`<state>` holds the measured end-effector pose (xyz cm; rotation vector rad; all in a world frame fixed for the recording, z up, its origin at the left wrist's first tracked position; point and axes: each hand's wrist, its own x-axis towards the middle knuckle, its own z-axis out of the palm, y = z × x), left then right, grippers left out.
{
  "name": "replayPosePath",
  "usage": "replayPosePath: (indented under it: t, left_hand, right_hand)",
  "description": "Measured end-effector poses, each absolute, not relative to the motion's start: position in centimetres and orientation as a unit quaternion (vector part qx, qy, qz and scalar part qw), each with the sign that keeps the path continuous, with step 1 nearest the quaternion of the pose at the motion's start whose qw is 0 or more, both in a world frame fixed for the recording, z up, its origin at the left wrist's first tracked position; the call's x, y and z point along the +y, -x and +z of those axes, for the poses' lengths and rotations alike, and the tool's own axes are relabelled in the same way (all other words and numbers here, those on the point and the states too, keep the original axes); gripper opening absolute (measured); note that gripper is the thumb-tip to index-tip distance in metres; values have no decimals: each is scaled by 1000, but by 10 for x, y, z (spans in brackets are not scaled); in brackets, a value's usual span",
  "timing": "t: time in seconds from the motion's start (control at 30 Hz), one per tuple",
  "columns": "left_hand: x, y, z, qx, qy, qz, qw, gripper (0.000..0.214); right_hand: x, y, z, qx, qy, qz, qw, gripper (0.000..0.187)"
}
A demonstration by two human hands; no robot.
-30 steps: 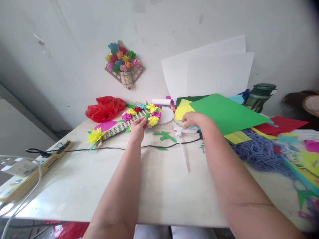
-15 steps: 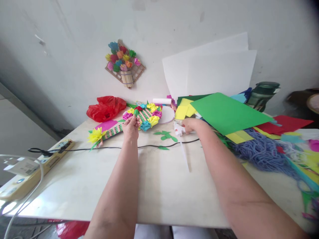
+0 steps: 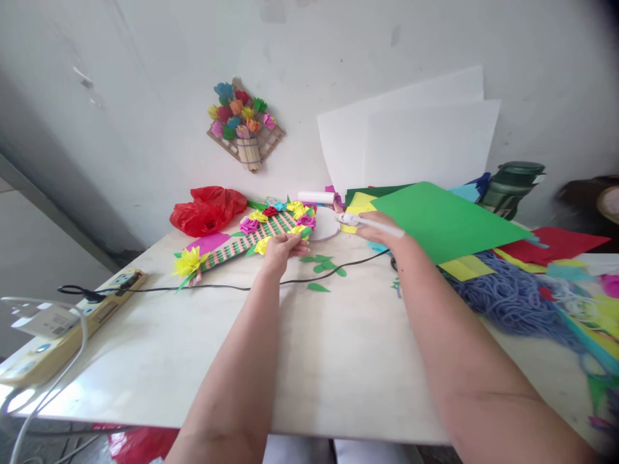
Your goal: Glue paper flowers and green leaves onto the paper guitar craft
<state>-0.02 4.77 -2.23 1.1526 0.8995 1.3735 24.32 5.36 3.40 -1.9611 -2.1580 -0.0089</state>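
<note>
My left hand is closed in a pinch on a small green paper leaf, at the near edge of a guitar-shaped craft. Pink and green strips run along its neck, and paper roses in yellow, pink, blue and red ring its body. The hand covers part of the near roses. My right hand is wrapped round a white hot glue gun, its nozzle toward the craft. A clear glue stick sticks out behind it, over the wrist. Several loose green leaves lie between my hands.
A black cord crosses the table to a power strip on the left. A red plastic bag sits behind the craft. Green sheets, blue yarn and a dark green bottle crowd the right side.
My left hand has moved right with the leaf, uncovering the craft's neck. My right hand has raised and turned the glue gun, so its glue stick points right instead of down.
</note>
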Motion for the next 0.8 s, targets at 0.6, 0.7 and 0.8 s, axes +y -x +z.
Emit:
replayPosePath:
  t: [0.6, 0.7, 0.8]
  left_hand:
    - [46, 0, -22, 391, -492, 536, 563, 22]
    - [47, 6, -19, 380, -492, 552, 555, 25]
    - [47, 11, -17, 383, -495, 568, 535, 30]
  right_hand:
    - [44, -237, 38, -711, 499, 333, 367, 15]
    - [43, -236, 39, -713, 485, 352, 365, 15]
    - [42, -236, 41, -711, 484, 357, 364, 16]
